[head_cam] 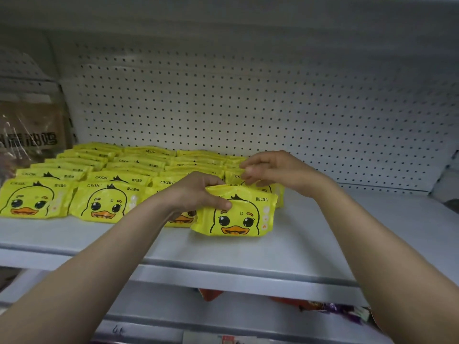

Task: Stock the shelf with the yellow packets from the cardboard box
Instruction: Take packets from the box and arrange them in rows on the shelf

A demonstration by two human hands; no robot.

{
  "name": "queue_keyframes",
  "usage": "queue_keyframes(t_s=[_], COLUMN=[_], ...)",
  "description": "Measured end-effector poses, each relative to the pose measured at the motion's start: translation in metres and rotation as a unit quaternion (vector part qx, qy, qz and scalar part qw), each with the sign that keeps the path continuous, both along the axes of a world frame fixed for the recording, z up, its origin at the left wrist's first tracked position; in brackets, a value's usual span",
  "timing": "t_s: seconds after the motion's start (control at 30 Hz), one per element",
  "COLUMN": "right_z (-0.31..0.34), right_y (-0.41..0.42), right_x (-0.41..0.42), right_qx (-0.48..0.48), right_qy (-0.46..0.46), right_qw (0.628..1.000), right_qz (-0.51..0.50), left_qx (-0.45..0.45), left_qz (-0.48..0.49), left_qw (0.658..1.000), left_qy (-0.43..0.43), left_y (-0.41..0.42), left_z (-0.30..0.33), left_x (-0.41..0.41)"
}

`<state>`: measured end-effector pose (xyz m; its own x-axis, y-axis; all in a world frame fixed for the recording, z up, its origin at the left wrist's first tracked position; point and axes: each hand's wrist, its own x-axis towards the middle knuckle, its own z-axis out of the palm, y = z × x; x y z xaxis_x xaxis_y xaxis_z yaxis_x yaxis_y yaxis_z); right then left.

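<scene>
Your left grip holds a packet near the shelf edge; right grip pinches a farther packet; bare shelf right.

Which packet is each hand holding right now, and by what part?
The left hand pinches the front duck packet at its top left corner. The right hand grips the top edge of the packet behind it.
</scene>
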<state>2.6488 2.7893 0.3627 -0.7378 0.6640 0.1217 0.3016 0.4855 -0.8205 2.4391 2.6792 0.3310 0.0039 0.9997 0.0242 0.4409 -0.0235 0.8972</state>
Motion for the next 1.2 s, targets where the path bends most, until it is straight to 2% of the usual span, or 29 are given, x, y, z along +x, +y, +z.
queue_keyframes(t_s=[0.07, 0.17, 0.33, 0.4, 0.5, 0.6, 0.7, 0.77, 0.9, 1.0, 1.1, 1.2], right_z=[0.002, -0.007, -0.008, -0.006, -0.005, -0.007, -0.01, -0.015, -0.031, -0.04, -0.045, -0.048], right_y=[-0.009, -0.01, -0.015, -0.018, -0.019, -0.015, -0.003, 0.008, 0.024, 0.027, 0.032, 0.036], right_x=[0.006, 0.01, 0.024, 0.027, 0.025, 0.02, 0.021, 0.026, 0.027, 0.019, 0.01, 0.003], right_qx=[0.006, 0.052, 0.032, 0.035, 0.049, 0.113, 0.155, 0.166, 0.145, 0.153, 0.171, 0.228], right_qy=[-0.06, -0.102, -0.041, -0.035, -0.084, -0.154, -0.185, -0.189, -0.209, -0.222, -0.217, -0.245], right_qw=[0.998, 0.993, 0.999, 0.999, 0.995, 0.98, 0.965, 0.958, 0.953, 0.95, 0.945, 0.922], right_qz=[0.033, -0.007, -0.014, -0.023, -0.031, -0.061, -0.103, -0.138, -0.166, -0.158, -0.174, -0.196], left_qx=[0.013, 0.025, 0.029, 0.038, 0.053, 0.079, 0.159, 0.187, 0.113, 0.094, 0.102, 0.109], left_qz=[0.005, 0.012, 0.032, 0.036, 0.052, 0.049, 0.079, 0.114, 0.141, 0.138, 0.152, 0.156], left_qw=[1.0, 1.0, 0.996, 0.996, 0.995, 0.994, 0.983, 0.96, 0.877, 0.849, 0.839, 0.83], left_qy=[0.005, -0.011, -0.077, -0.078, -0.07, -0.056, 0.043, 0.171, 0.445, 0.502, 0.513, 0.524], left_y=[0.003, 0.006, 0.017, 0.019, 0.022, 0.025, 0.027, 0.028, 0.03, 0.032, 0.032, 0.033], left_z=[0.001, 0.002, 0.0, -0.001, -0.001, -0.003, -0.011, -0.022, -0.048, -0.06, -0.063, -0.065], left_x=[0.006, 0.013, 0.016, 0.017, 0.018, 0.018, 0.013, 0.002, -0.01, -0.007, -0.006, -0.006])
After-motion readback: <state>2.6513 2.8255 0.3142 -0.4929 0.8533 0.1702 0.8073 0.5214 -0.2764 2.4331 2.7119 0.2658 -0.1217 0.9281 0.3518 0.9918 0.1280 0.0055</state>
